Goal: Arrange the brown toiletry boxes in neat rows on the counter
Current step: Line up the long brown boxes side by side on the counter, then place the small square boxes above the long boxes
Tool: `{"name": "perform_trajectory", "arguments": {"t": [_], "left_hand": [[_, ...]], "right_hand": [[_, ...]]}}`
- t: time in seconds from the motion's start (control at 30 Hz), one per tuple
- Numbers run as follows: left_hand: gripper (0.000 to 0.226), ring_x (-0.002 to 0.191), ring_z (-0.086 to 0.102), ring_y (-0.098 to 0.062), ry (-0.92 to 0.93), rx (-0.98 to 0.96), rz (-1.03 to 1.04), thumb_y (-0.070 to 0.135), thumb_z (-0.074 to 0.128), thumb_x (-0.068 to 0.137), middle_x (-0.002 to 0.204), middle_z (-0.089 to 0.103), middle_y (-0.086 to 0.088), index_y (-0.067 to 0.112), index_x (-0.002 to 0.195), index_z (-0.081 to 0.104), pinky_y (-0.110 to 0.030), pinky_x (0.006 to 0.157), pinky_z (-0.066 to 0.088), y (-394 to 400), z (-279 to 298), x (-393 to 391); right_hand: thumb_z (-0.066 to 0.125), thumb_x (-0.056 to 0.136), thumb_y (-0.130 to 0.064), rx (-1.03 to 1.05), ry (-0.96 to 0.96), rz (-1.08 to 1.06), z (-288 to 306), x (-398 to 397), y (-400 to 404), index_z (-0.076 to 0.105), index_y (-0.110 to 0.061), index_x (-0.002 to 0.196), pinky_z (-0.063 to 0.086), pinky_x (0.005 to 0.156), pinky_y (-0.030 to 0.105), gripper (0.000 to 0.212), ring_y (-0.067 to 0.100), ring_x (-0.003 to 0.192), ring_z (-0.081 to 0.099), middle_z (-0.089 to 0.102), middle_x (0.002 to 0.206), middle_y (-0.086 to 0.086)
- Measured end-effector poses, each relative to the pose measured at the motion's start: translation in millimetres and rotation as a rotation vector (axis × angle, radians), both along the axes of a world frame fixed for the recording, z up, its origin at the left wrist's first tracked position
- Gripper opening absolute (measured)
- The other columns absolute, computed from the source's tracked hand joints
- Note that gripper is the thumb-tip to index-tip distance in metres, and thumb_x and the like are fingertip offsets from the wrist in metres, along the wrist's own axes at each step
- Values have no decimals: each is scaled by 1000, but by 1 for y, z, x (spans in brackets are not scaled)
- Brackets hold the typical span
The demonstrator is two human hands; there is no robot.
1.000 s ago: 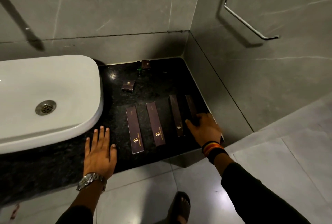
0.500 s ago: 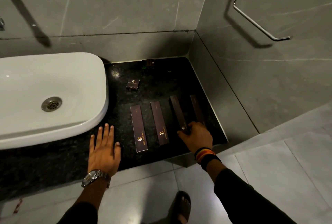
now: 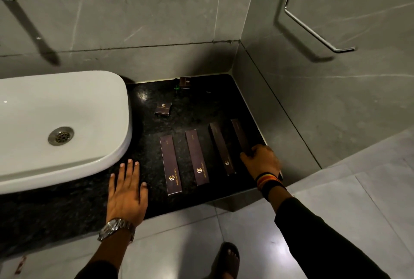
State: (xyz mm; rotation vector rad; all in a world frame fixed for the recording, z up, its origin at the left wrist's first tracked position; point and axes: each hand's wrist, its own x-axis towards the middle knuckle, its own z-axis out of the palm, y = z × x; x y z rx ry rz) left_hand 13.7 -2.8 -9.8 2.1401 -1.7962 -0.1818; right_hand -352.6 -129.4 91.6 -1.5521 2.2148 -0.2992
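Note:
Several long brown boxes with gold logos lie side by side on the black granite counter (image 3: 201,108), from the leftmost (image 3: 170,164) to the rightmost long box (image 3: 240,135) by the wall. My right hand (image 3: 262,161) curls around the near end of the rightmost long box. My left hand (image 3: 126,191) rests flat, fingers spread, on the counter left of the row and holds nothing. A small brown box (image 3: 163,108) lies behind the row. A second small box (image 3: 185,82) stands at the back wall.
A white basin (image 3: 67,99) with a metal drain fills the counter's left side. Grey tiled walls close the back and right. A chrome towel bar (image 3: 313,32) hangs on the right wall. A small green object (image 3: 177,87) sits by the back box. The counter's front edge drops to the tiled floor.
My right hand has shifted from the near end of the third long box to the rightmost one by the wall. My left hand stays flat on the counter.

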Motion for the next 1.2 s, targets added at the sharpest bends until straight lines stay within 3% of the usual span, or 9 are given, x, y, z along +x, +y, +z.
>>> {"name": "perform_trajectory", "arguments": {"t": [0.1,0.23,0.37,0.53,0.7,0.83,1.2], "left_hand": [[70,160,18,-26,-7,4,0,38,31,98,172,26,-10,11,163,29,-51,130,9,0,-1,0],[70,160,18,-25,-13,3,1,37,32,98,172,26,-9,11,163,30,-49,130,8,0,0,0],[70,159,21,-26,-25,23,-3,36,34,97,171,29,-10,10,162,34,-47,130,7,0,2,-1],[68,160,18,-23,-40,52,-13,36,36,98,171,29,-7,12,162,33,-44,129,4,-1,1,3],[69,162,9,-17,21,55,-6,37,36,100,174,20,-1,18,165,25,-46,129,6,1,5,1],[68,162,11,-19,62,39,2,35,38,101,174,20,0,18,165,25,-47,129,7,2,9,-1],[67,162,11,-19,70,33,3,35,38,102,175,17,1,19,166,23,-48,129,8,2,12,-4]], "right_hand": [[69,83,-55,16,3,11,-1,-1,0,67,-20,101,59,79,38,40,22,83,66,67,95,1],[71,81,-59,-66,-63,18,10,2,-3,63,-18,118,55,86,41,57,28,101,65,58,118,4],[71,83,-50,-222,-120,145,30,34,-38,67,-20,114,55,85,39,43,26,101,66,62,117,2],[73,82,-41,-185,-211,467,38,109,-106,66,-22,118,54,92,41,41,26,108,65,64,120,2],[78,79,-42,-92,-174,719,22,177,-153,56,-22,134,50,98,37,63,25,120,59,59,133,3],[82,72,-46,-44,-84,826,1,208,-173,45,-21,143,51,99,43,84,30,125,56,56,138,6],[81,76,-35,-103,-48,900,-15,211,-191,51,-20,135,51,95,42,69,31,120,58,60,131,6]]}}
